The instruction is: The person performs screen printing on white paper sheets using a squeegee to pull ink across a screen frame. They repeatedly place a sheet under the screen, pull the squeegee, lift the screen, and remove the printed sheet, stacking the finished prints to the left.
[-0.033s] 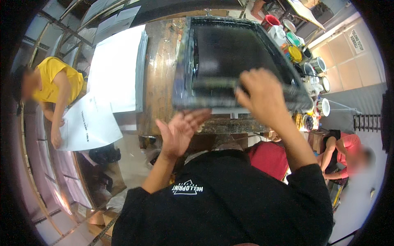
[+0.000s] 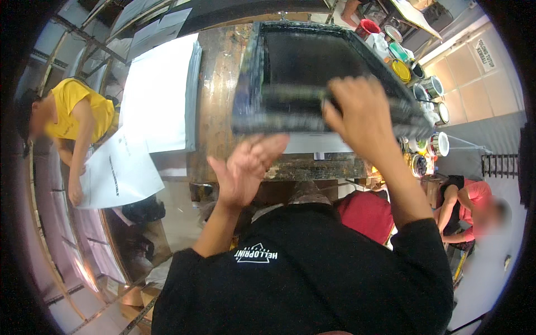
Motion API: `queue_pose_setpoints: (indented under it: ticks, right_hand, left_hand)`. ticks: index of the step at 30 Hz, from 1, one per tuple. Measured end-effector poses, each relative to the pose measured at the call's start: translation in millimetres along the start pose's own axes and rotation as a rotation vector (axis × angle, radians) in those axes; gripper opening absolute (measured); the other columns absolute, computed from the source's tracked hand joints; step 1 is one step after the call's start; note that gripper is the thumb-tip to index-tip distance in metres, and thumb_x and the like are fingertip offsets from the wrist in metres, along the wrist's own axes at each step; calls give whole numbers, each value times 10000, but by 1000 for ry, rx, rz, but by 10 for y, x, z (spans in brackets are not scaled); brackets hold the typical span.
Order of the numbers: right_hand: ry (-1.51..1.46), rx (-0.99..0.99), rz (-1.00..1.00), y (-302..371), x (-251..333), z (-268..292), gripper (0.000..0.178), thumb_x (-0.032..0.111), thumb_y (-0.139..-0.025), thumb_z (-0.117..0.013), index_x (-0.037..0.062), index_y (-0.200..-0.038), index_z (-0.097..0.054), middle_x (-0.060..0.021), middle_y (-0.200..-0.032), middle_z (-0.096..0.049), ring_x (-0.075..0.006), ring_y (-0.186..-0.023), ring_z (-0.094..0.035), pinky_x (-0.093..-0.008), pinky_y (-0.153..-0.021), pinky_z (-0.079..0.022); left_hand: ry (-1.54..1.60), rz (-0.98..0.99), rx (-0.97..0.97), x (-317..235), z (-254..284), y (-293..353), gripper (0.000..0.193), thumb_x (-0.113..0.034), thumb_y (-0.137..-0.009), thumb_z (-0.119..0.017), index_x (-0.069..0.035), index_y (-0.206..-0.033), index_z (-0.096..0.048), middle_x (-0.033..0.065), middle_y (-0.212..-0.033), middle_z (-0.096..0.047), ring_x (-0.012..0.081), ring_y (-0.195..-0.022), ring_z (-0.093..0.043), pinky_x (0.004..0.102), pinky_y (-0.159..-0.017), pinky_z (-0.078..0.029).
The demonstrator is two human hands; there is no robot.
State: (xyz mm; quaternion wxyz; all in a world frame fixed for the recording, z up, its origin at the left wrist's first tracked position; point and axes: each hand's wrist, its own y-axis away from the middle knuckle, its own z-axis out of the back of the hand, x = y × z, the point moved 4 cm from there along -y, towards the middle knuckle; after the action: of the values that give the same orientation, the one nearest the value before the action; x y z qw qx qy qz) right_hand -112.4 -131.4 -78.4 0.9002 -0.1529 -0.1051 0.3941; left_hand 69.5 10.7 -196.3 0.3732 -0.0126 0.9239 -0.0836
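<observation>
A dark screen-printing frame [image 2: 245, 109] slants over the wooden table, its near edge lifted and blurred by motion. My left hand [image 2: 245, 170] is open, palm up, with its fingertips at the frame's near left edge; I cannot tell whether they touch it. My right hand [image 2: 362, 109] is closed over the near part of the frame, on a dark bar that looks like a squeegee [image 2: 296, 94], also smeared. White paper [image 2: 324, 143] shows on the table beneath the raised edge.
A stack of white sheets [image 2: 159, 95] lies left on the wooden table [image 2: 218, 72]. Paint cans [image 2: 438, 144] line the right side. At the left a person in yellow [image 2: 81, 111] holds a printed sheet [image 2: 120, 173]; another person in pink [image 2: 474, 209] sits right. A red seat [image 2: 365, 215] stands near me.
The frame's near edge has risen away from me, showing more white paper beneath. My right hand has moved up with it, and my left hand has shifted slightly upward.
</observation>
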Motion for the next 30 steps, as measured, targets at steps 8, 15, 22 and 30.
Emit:
queue_pose_setpoints:
  ticks: [8, 15, 22, 30]
  right_hand:
    - [144, -321, 89, -897, -393, 418, 394, 355, -925, -573, 43, -1152, -653, -175, -984, -693, -358, -947, -654, -488, -865, -435]
    - [-89, -297, -59, -1512, -402, 992, 376, 285, -842, -524, -62, -711, -583, -191, -598, -561, -328, -535, -536, -452, -586, -443]
    - [-177, -341, 118, -2001, -756, 1040, 397, 310, -862, -496, -45, -725, -609, -184, -616, -578, -342, -556, -542, -453, -621, -457]
    - [-173, -234, -23, -2010, -841, 1121, 409, 326, -867, -510, -52, -754, -619, -210, -668, -608, -369, -639, -590, -444, -668, -481]
  left_hand:
    - [-2092, 237, -59, 1572, 859, -31, 988, -799, -916, -368, -102, -1609, -265, 374, -1618, -120, 503, -1532, -7, 728, -1143, 73]
    - [-1945, 491, 73, 1891, 831, -62, 1253, -908, -818, -366, 104, -1546, -246, 297, -1641, -173, 395, -1563, -22, 730, -1118, 164]
    - [-1586, -240, -182, 728, 50, -1272, 525, -115, -844, -818, -20, -1318, -611, 171, -1259, -694, 298, -1033, -705, 424, -870, -557]
    - [-1183, 198, -857, -976, 1816, -367, 640, 88, -811, -538, -17, -1441, -506, 151, -1234, -650, 153, -801, -673, 283, -662, -565]
